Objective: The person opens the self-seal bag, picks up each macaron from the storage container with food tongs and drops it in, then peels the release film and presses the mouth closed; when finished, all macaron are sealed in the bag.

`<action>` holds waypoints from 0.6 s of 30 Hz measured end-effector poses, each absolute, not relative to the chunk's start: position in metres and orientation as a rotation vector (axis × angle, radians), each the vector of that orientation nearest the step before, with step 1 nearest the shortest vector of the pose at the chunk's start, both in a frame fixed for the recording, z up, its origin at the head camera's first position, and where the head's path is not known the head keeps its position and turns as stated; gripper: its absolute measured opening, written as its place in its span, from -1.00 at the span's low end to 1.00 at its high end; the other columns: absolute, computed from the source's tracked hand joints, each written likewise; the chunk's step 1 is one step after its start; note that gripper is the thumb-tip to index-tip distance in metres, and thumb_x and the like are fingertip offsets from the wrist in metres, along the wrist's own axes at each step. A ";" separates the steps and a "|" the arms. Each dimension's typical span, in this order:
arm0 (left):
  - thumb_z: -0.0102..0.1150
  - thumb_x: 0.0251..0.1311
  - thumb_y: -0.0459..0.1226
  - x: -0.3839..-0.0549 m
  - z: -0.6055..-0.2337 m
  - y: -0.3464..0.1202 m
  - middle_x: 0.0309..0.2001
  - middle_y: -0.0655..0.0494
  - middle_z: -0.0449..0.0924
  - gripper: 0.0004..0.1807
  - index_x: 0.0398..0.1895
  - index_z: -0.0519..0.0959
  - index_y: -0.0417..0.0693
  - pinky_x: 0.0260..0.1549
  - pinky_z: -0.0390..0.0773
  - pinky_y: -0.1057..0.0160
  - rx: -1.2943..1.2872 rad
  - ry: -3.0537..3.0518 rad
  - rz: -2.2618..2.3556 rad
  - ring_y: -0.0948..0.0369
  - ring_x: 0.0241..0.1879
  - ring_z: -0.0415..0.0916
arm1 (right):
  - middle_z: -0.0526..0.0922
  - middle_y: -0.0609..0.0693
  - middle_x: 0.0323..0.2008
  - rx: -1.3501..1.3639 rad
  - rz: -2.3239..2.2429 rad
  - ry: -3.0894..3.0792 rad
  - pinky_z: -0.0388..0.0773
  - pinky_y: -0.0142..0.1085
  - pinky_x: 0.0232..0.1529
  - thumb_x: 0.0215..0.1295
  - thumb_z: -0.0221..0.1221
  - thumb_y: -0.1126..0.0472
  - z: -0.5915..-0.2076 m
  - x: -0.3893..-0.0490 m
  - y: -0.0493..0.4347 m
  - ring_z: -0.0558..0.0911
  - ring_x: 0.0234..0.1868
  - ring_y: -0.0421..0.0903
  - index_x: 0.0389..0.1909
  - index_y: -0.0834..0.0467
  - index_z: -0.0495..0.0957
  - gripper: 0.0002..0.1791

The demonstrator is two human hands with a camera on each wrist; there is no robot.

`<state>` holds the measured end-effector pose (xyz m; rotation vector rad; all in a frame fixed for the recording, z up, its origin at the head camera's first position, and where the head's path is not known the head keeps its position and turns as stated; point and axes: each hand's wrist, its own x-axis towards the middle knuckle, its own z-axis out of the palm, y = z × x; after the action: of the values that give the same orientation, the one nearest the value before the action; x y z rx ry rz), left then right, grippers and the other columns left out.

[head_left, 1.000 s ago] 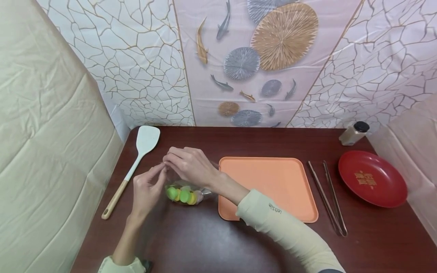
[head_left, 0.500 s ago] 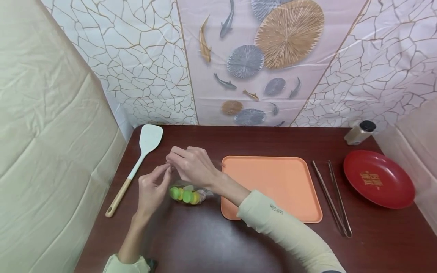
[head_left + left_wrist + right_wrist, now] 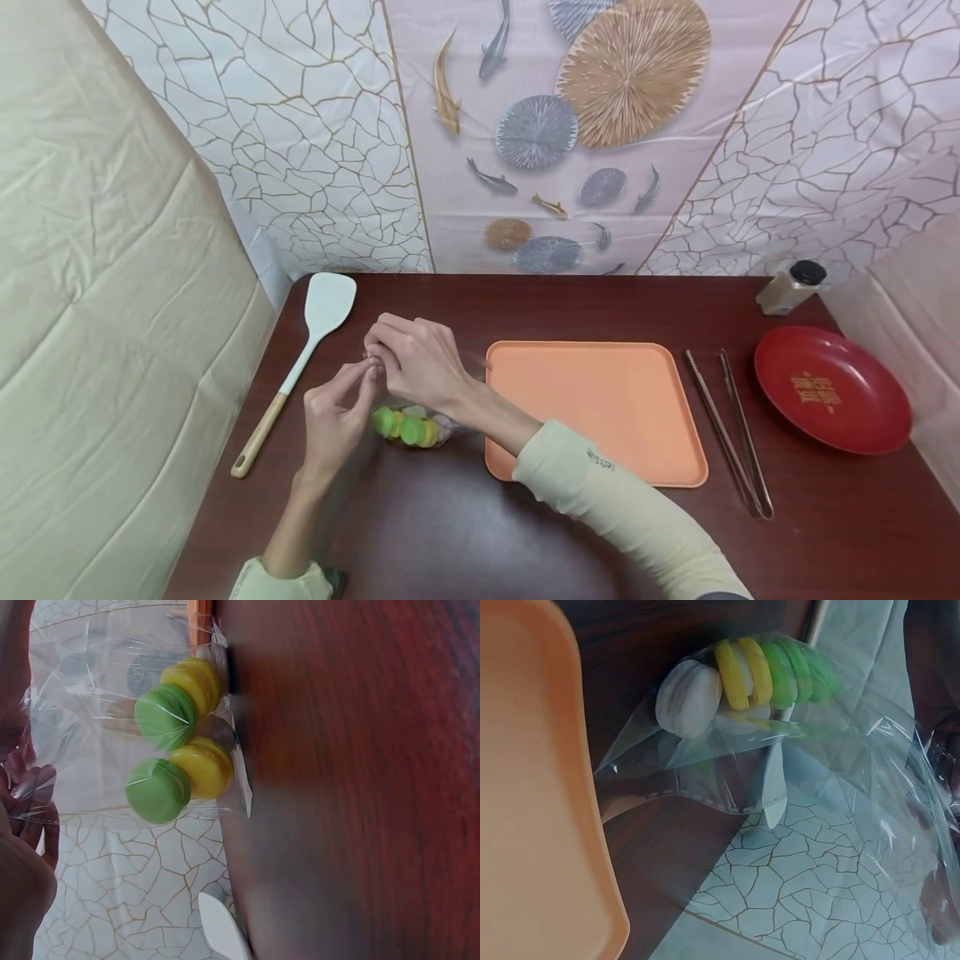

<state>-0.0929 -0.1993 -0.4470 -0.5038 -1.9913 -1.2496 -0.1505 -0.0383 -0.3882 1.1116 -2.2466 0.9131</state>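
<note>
A clear plastic bag (image 3: pixel 82 757) holds several macarons. In the left wrist view a green macaron (image 3: pixel 157 790) and a yellow macaron (image 3: pixel 201 766) show through the film. The right wrist view adds a pale macaron (image 3: pixel 688 699) at the bag's other end. My left hand (image 3: pixel 333 417) pinches the bag's upper edge between thumb and fingers. Right beside it, my right hand (image 3: pixel 420 358) grips the same edge, fingers curled and fingertips nearly meeting the left's. The macarons lie in the bottom of the bag, low over the dark table or resting on it.
An orange tray (image 3: pixel 592 417) lies just right of the bag, under my right forearm. Farther right are metal tongs (image 3: pixel 731 442), a red plate (image 3: pixel 832 417) and a black-capped jar (image 3: pixel 787 289). A white spatula (image 3: pixel 300 367) with a wooden handle lies on the left.
Both hands keep hold of the bag's edge, with only small shifts of the fingers. The head view has moved slightly; the things on the table stay put.
</note>
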 end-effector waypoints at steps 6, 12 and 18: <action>0.22 0.24 -0.76 -0.093 -0.450 -0.201 -0.20 -0.30 0.85 -0.69 -0.03 0.78 -0.47 -0.08 0.64 0.58 -0.562 -1.929 -1.257 0.41 -0.12 0.74 | 0.70 -0.14 -0.36 1.083 1.111 -2.293 0.55 -0.37 -0.36 0.45 0.26 0.40 -0.385 -0.149 -0.039 0.62 -0.43 -0.23 -0.33 0.04 0.71 -0.79; 0.20 0.28 -0.75 -0.094 -0.449 -0.201 -0.12 -0.33 0.84 -0.66 0.03 0.77 -0.44 -0.08 0.65 0.57 -0.540 -1.912 -1.311 0.47 0.02 0.76 | 0.72 -0.14 -0.32 1.019 1.277 -2.286 0.59 -0.38 -0.25 0.51 0.29 0.34 -0.383 -0.151 -0.033 0.66 -0.35 -0.25 -0.30 0.06 0.72 -0.84; 0.23 0.31 -0.73 -0.092 -0.449 -0.201 -0.09 -0.27 0.86 -0.63 0.08 0.79 -0.35 -0.05 0.65 0.59 -0.482 -1.949 -1.320 0.40 0.10 0.78 | 0.74 -0.10 -0.31 0.990 1.284 -2.228 0.61 -0.34 -0.25 0.50 0.31 0.33 -0.382 -0.158 -0.022 0.65 -0.34 -0.21 -0.28 0.10 0.74 -0.87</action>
<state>-0.0917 -0.2014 -0.4488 -0.4816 -1.9492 -1.3202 -0.1576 -0.0221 -0.3818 0.9895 -2.2276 1.2843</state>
